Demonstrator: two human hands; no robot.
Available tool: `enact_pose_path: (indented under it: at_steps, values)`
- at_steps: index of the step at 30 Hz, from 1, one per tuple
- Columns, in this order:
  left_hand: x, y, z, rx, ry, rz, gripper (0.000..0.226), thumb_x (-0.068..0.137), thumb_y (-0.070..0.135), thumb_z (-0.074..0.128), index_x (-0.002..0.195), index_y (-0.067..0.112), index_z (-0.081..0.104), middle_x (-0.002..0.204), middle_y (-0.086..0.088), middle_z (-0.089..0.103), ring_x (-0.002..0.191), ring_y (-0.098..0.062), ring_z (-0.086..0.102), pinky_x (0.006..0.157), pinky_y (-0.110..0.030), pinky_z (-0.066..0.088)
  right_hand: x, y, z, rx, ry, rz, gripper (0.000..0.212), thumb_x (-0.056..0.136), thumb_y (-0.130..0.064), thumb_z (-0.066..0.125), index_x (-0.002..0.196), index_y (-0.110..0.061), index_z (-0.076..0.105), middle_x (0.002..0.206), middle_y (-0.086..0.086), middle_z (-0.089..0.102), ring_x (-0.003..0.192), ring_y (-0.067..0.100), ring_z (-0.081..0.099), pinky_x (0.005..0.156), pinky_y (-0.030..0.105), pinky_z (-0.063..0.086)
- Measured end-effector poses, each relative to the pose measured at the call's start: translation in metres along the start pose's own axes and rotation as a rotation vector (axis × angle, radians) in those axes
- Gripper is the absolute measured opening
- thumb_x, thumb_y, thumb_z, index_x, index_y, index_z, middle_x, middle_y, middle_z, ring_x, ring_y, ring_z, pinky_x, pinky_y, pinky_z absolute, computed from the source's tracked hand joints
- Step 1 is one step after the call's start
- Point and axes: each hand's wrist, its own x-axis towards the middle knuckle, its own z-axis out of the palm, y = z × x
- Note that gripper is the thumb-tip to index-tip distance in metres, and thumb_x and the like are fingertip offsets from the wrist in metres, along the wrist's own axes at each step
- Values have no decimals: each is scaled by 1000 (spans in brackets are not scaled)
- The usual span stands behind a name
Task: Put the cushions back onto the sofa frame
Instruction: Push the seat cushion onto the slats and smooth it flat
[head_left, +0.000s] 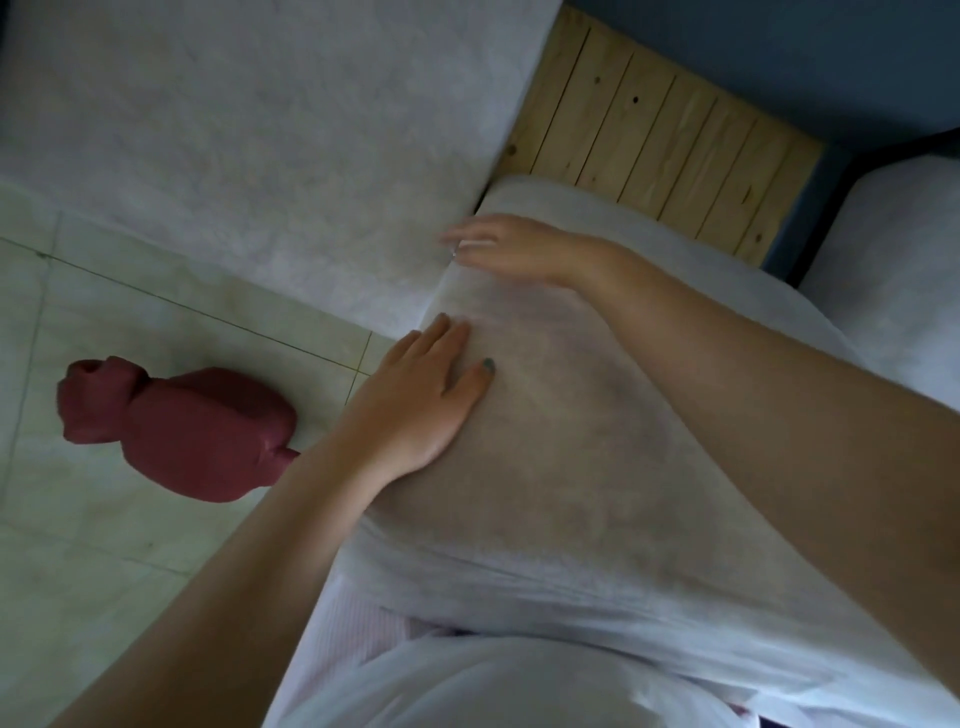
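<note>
Head view: my left hand (421, 395) presses flat on the cushion (571, 467); my right hand (498, 249), open too, steadies its far edge, to seat it on the frame slats (649, 135).

Left hand (421, 395) flat; right hand (511, 249) flat

no legible txt, no labels, no brands, no nos., no signs anywhere

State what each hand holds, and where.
Nothing is gripped. The left hand lies flat on the cushion by its left edge; the right hand on its far corner.
</note>
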Motion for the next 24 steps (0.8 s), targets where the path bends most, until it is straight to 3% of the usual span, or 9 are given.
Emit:
enact_pose_path:
  at_steps: [2, 4, 6, 10, 12, 15, 18, 20, 24]
  values:
    - [-8, -3, 1, 16, 16, 30, 61, 101, 51, 31, 157, 28, 19, 164, 10, 11, 151, -12, 9, 121, -30, 10, -18, 1, 16, 31, 103, -84, 40, 105, -32, 39, 145, -31, 44, 158, 1, 30, 146, 15, 23, 119, 28, 14]
    - [-15, -5, 3, 17, 38, 69, 61, 100, 51, 32, 156, 29, 22, 163, 11, 15, 150, -9, 11, 121, -29, 12, -32, 2, 44, -151, -88, -40, 40, 105, -33, 34, 145, -36, 42, 160, 3, 26, 148, 20, 19, 120, 36, 13]
    - [-24, -6, 4, -32, 62, 114, 56, 101, 51, 38, 153, 34, 29, 160, 16, 23, 149, -4, 13, 119, -28, 15, -30, 2, 37, -163, -163, -8, 41, 105, -29, 37, 145, -34, 43, 159, 2, 28, 147, 20, 21, 115, 28, 14]
    - [-39, -10, -2, -154, 154, 264, 54, 87, 58, 45, 138, 42, 52, 144, 32, 41, 138, 13, 26, 112, -16, 22, -27, -10, 10, -12, 133, -58, 42, 104, -32, 40, 146, -34, 42, 159, -1, 27, 146, 17, 23, 115, 29, 18]
    - [-47, -12, -1, -135, 168, 351, 52, 87, 61, 43, 132, 41, 58, 135, 37, 45, 133, 17, 31, 110, -13, 25, -33, -10, 44, -187, 7, -53, 43, 104, -41, 34, 146, -37, 39, 160, 3, 24, 148, 23, 19, 119, 36, 17]
    - [-58, -15, 5, 22, 159, 490, 56, 89, 63, 43, 138, 37, 54, 146, 24, 44, 139, 9, 31, 114, -24, 27, -31, -14, 48, -207, -190, 13, 42, 104, -39, 34, 146, -36, 40, 161, 2, 24, 148, 21, 19, 118, 33, 13]
    - [-60, -18, 9, 181, 174, 549, 74, 85, 74, 42, 146, 33, 44, 155, 14, 36, 144, -4, 29, 116, -32, 25, -37, -21, 7, 17, 53, 6, 44, 105, -34, 38, 147, -24, 42, 156, -1, 34, 144, 16, 29, 115, 27, 20]
    - [-60, -21, 10, 221, 189, 575, 80, 83, 78, 42, 146, 29, 46, 154, 9, 40, 142, -10, 35, 115, -36, 30, -53, -10, 21, -64, 177, -12, 47, 104, -40, 31, 149, -29, 38, 158, 1, 31, 146, 20, 25, 119, 36, 20]
    - [-61, -17, 12, 275, 221, 604, 82, 83, 80, 39, 143, 25, 50, 150, 5, 46, 137, -13, 43, 111, -34, 33, -66, 3, 37, -175, -98, 106, 49, 104, -43, 33, 152, -31, 30, 162, 1, 18, 149, 20, 16, 121, 36, 13]
